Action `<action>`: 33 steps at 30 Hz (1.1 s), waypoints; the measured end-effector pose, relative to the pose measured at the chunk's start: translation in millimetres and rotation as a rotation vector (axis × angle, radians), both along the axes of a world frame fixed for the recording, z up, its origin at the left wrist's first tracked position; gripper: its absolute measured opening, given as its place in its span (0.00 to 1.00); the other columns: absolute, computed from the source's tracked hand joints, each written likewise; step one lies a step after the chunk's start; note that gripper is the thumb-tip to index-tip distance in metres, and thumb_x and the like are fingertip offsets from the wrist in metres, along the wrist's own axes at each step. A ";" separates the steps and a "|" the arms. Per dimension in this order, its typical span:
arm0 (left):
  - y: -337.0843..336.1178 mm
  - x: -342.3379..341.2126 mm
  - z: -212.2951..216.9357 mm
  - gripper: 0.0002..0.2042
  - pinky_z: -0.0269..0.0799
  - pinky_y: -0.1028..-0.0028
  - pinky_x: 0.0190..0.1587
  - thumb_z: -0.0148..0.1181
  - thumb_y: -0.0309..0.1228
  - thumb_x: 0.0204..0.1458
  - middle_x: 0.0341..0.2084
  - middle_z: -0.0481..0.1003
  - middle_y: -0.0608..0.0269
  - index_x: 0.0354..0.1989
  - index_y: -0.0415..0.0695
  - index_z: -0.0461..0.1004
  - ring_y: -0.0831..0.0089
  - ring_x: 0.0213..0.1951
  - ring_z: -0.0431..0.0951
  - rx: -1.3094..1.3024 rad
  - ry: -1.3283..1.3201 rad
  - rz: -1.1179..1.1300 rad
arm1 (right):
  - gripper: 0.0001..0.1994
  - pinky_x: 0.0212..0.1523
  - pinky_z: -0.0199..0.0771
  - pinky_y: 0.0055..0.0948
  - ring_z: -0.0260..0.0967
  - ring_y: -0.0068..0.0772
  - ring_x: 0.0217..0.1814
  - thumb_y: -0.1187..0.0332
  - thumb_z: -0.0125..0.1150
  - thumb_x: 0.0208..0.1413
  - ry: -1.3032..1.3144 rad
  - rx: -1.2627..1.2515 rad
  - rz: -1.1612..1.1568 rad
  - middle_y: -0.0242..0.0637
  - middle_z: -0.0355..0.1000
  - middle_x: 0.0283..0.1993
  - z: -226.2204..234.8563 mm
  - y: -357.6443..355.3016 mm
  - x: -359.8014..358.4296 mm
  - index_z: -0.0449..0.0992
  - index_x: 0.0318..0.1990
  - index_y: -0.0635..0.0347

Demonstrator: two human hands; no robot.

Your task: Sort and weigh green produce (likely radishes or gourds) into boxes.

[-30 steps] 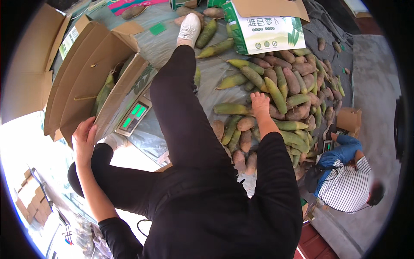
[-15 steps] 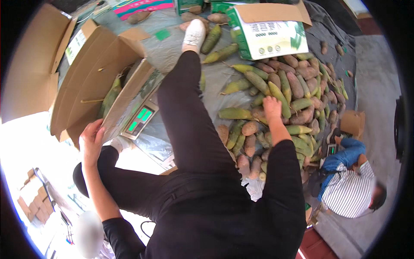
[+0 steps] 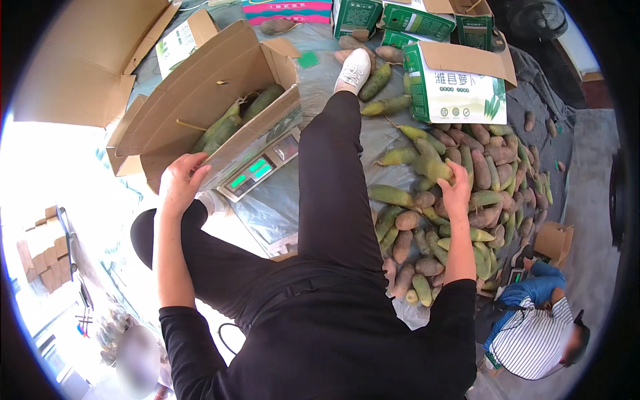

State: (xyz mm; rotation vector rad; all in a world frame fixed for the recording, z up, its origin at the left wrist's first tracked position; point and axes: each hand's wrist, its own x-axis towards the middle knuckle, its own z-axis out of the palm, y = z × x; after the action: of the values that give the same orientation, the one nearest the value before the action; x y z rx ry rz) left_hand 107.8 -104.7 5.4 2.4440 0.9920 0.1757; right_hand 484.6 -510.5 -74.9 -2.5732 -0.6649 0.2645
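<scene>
My right hand (image 3: pixel 455 190) grips one end of a green radish (image 3: pixel 430 162), its fingers and thumb closed round the tip, above the pile of green radishes and reddish-brown ones (image 3: pixel 490 172). My left hand (image 3: pixel 179 181) holds the near edge of an opened cardboard box (image 3: pixel 230 155), fingertips over its rim. Inside that box lie a few green radishes (image 3: pixel 261 105). The box rests on a weighing scale (image 3: pixel 261 167) with lit green displays.
A white-and-green carton (image 3: pixel 460 87) stands behind the pile, with more green cartons (image 3: pixel 420 23) beyond. Loose radishes (image 3: pixel 376 83) lie near my white shoe (image 3: pixel 353 69). Another person (image 3: pixel 533 333) in a striped shirt sits at right. A large open cardboard box (image 3: pixel 67 60) stands at far left.
My right hand has picked a green radish off the pile and tilted it. The view has shifted, so the scene sits further right and lower. My left hand stays at the box edge.
</scene>
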 end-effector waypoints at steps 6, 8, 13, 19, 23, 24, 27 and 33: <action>-1.1 -3.8 -0.3 0.12 0.70 0.69 0.35 0.61 0.33 0.45 0.29 0.75 0.56 0.37 0.41 0.76 0.62 0.31 0.76 0.005 0.014 0.007 | 0.22 0.50 0.64 0.28 0.65 0.34 0.49 0.80 0.63 0.39 -0.001 0.487 0.225 0.39 0.66 0.48 91.6 94.2 -20.8 0.69 0.47 0.62; -0.6 -3.8 -0.8 0.12 0.70 0.70 0.35 0.61 0.33 0.45 0.29 0.75 0.56 0.38 0.41 0.76 0.62 0.31 0.76 0.005 0.015 -0.011 | 0.22 0.49 0.65 0.27 0.66 0.31 0.47 0.80 0.63 0.39 0.057 0.681 0.306 0.38 0.67 0.47 124.6 124.4 -31.2 0.70 0.47 0.63; -1.7 -4.4 4.4 0.12 0.70 0.69 0.35 0.60 0.34 0.46 0.29 0.75 0.56 0.37 0.41 0.75 0.61 0.31 0.76 0.004 0.021 -0.013 | 0.21 0.46 0.67 0.26 0.67 0.30 0.43 0.78 0.64 0.39 -0.100 0.826 0.603 0.38 0.69 0.43 180.1 200.2 -55.6 0.71 0.46 0.62; -0.6 -3.1 4.1 0.12 0.70 0.68 0.36 0.60 0.34 0.46 0.29 0.74 0.56 0.37 0.41 0.75 0.61 0.31 0.76 -0.002 0.005 -0.035 | 0.17 0.39 0.69 0.37 0.68 0.45 0.39 0.68 0.66 0.38 -0.298 0.870 0.775 0.40 0.70 0.38 156.3 301.8 -111.6 0.73 0.39 0.60; -0.5 -7.5 4.5 0.13 0.70 0.67 0.36 0.60 0.35 0.46 0.29 0.74 0.56 0.38 0.41 0.76 0.60 0.31 0.75 -0.004 0.008 -0.026 | 0.17 0.40 0.70 0.32 0.69 0.38 0.39 0.70 0.64 0.43 -0.149 0.726 0.821 0.40 0.70 0.40 125.4 306.2 -127.7 0.72 0.43 0.59; 0.3 -10.8 3.6 0.13 0.70 0.67 0.36 0.60 0.35 0.46 0.29 0.74 0.56 0.38 0.41 0.76 0.60 0.31 0.75 -0.007 0.010 -0.013 | 0.16 0.40 0.69 0.34 0.69 0.41 0.39 0.69 0.64 0.43 -0.100 0.703 0.775 0.40 0.71 0.39 117.0 300.8 -125.0 0.73 0.42 0.58; 1.8 -19.9 5.7 0.13 0.69 0.67 0.37 0.60 0.35 0.46 0.29 0.74 0.55 0.38 0.42 0.76 0.59 0.32 0.75 -0.024 0.023 0.011 | 0.13 0.38 0.70 0.33 0.69 0.40 0.37 0.68 0.62 0.45 -0.009 0.625 0.643 0.40 0.71 0.37 86.5 272.3 -100.6 0.74 0.41 0.58; 4.4 -18.4 3.6 0.14 0.69 0.66 0.37 0.59 0.36 0.47 0.29 0.74 0.54 0.39 0.41 0.75 0.59 0.33 0.75 -0.026 0.005 -0.007 | 0.12 0.42 0.70 0.27 0.72 0.30 0.39 0.71 0.60 0.48 0.278 0.436 0.291 0.41 0.74 0.38 -34.2 164.9 -34.7 0.74 0.42 0.62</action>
State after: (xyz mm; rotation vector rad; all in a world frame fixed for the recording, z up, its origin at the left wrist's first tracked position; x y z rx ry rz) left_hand 89.4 -100.3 9.0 2.4252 0.9815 0.1540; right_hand 449.9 -345.6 -109.1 -1.9790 -0.8794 0.5004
